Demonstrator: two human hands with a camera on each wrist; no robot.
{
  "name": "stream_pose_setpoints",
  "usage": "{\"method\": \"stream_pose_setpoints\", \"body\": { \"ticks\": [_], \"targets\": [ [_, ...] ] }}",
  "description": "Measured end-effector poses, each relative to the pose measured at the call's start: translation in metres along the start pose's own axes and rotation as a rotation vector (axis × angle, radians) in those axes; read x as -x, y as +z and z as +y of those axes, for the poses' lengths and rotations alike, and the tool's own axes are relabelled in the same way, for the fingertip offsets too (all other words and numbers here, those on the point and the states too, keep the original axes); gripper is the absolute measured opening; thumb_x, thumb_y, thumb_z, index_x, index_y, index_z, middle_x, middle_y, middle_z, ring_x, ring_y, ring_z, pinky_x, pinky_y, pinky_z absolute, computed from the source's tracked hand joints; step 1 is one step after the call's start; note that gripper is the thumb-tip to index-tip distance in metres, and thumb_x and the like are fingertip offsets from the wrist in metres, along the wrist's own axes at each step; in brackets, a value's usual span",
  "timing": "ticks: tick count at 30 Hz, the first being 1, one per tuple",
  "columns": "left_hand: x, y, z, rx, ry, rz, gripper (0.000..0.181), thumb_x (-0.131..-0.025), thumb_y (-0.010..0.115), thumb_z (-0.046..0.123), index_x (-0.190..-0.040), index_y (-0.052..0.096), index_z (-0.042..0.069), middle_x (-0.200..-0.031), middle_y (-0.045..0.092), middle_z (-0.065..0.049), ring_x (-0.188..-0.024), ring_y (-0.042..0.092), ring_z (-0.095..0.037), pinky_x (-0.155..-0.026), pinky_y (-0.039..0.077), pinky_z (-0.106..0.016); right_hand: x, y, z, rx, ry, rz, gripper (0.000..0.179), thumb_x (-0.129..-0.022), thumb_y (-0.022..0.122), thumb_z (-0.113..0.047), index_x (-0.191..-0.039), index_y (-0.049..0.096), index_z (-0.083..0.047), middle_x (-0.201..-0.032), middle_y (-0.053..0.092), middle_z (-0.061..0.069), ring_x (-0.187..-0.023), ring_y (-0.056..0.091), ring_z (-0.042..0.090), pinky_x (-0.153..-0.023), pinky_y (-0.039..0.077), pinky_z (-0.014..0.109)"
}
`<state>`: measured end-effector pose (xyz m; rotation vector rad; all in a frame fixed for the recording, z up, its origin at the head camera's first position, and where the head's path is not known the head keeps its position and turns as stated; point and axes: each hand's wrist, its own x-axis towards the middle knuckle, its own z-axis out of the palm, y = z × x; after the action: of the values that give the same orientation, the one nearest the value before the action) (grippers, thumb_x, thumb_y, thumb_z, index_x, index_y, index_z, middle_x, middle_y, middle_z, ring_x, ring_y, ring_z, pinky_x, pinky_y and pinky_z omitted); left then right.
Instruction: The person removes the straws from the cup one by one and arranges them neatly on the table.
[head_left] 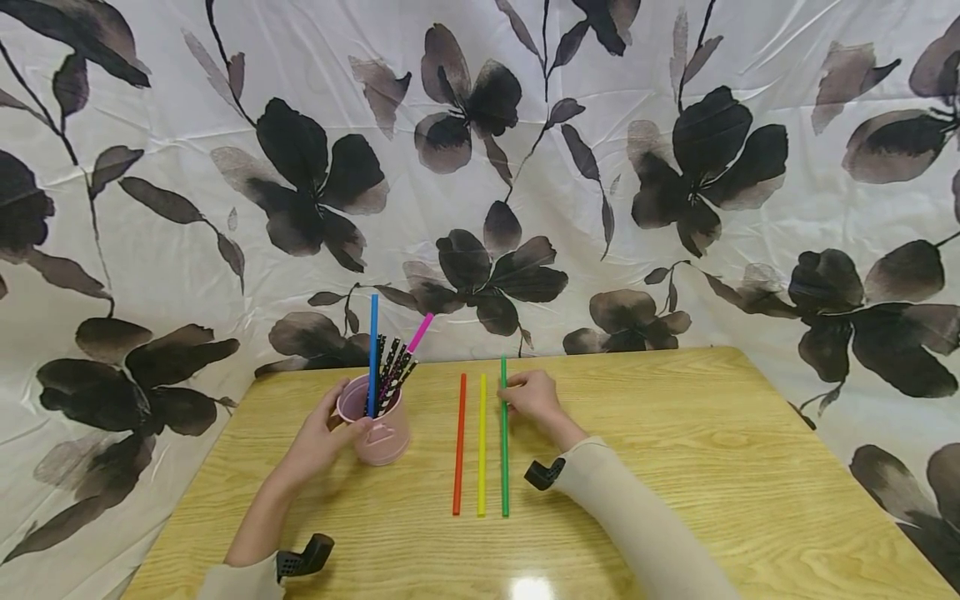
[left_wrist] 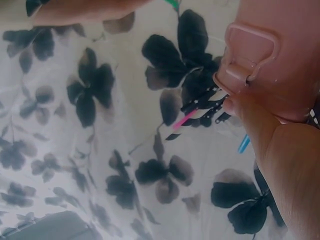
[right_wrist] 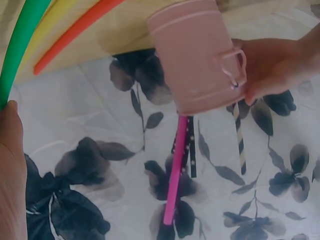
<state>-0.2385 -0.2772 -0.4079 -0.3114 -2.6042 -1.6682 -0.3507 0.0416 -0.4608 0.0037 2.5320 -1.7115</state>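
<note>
My left hand [head_left: 321, 442] grips a pink cup [head_left: 384, 448] at the table's left, its fingers round the side and thumb near the rim. The cup holds a blue straw [head_left: 372, 346], a magenta straw [head_left: 421, 332] and several black patterned straws [head_left: 403, 367]. A small wire handle [left_wrist: 272, 42] shows on the cup in the left wrist view. To the right, my right hand [head_left: 536, 400] pinches a green straw [head_left: 505, 467] near its far end. Beside that straw lie a yellow straw [head_left: 482, 450] and a red straw [head_left: 459, 450], roughly parallel to it.
The wooden table [head_left: 675, 467] ends at the back against a white cloth [head_left: 600, 83] printed with dark flowers. Small black devices [head_left: 303, 557] sit on both wrists, over beige sleeves [head_left: 637, 525].
</note>
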Motion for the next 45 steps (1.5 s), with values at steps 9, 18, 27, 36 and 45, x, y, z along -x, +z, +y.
{"method": "stream_pose_setpoints", "body": {
  "ticks": [9,18,27,36,45],
  "targets": [
    [0.000,0.000,0.000,0.010,-0.004,-0.002,0.073,-0.085,0.059,0.022,-0.141,0.014,0.007,-0.141,0.016,-0.022,-0.118,0.031,-0.044,-0.092,0.031,-0.053,-0.002,0.006,0.007,0.005,0.039,0.003,0.028,-0.073,0.070,-0.010,-0.097,0.064,0.003,-0.075,0.061,0.011,-0.054,0.062,0.021,-0.051,0.052,0.031],
    [-0.001,0.000,-0.001,0.029,0.017,-0.007,0.071,-0.085,0.059,0.019,-0.140,0.015,0.008,-0.138,0.023,-0.022,-0.118,0.033,-0.042,-0.091,0.031,-0.053,-0.002,0.006,0.013,-0.003,0.062,0.004,0.027,-0.073,0.070,-0.008,-0.096,0.064,0.005,-0.078,0.058,0.015,-0.053,0.062,0.019,-0.050,0.051,0.028],
    [-0.001,0.000,-0.001,0.042,0.017,-0.010,0.072,-0.085,0.060,0.022,-0.140,0.016,0.011,-0.137,0.024,-0.021,-0.118,0.033,-0.041,-0.091,0.031,-0.053,-0.005,0.008,0.016,0.024,0.053,0.013,0.024,-0.070,0.072,-0.008,-0.091,0.065,0.003,-0.074,0.059,0.013,-0.050,0.060,0.016,-0.047,0.051,0.027],
    [0.000,-0.001,-0.002,0.038,0.003,-0.007,0.075,-0.084,0.061,0.027,-0.141,0.015,0.011,-0.139,0.022,-0.019,-0.119,0.031,-0.041,-0.092,0.031,-0.052,-0.003,0.010,0.016,0.042,0.030,0.010,0.018,-0.071,0.071,-0.007,-0.086,0.066,0.001,-0.069,0.059,0.012,-0.050,0.060,0.016,-0.047,0.051,0.027],
    [0.000,-0.001,-0.004,0.035,-0.020,0.002,0.076,-0.084,0.061,0.026,-0.141,0.013,0.011,-0.142,0.015,-0.018,-0.121,0.027,-0.043,-0.094,0.027,-0.056,-0.003,0.010,0.014,0.042,0.038,0.017,0.015,-0.072,0.071,-0.006,-0.084,0.066,0.001,-0.067,0.060,0.013,-0.050,0.060,0.017,-0.048,0.051,0.027]
  ]
}}
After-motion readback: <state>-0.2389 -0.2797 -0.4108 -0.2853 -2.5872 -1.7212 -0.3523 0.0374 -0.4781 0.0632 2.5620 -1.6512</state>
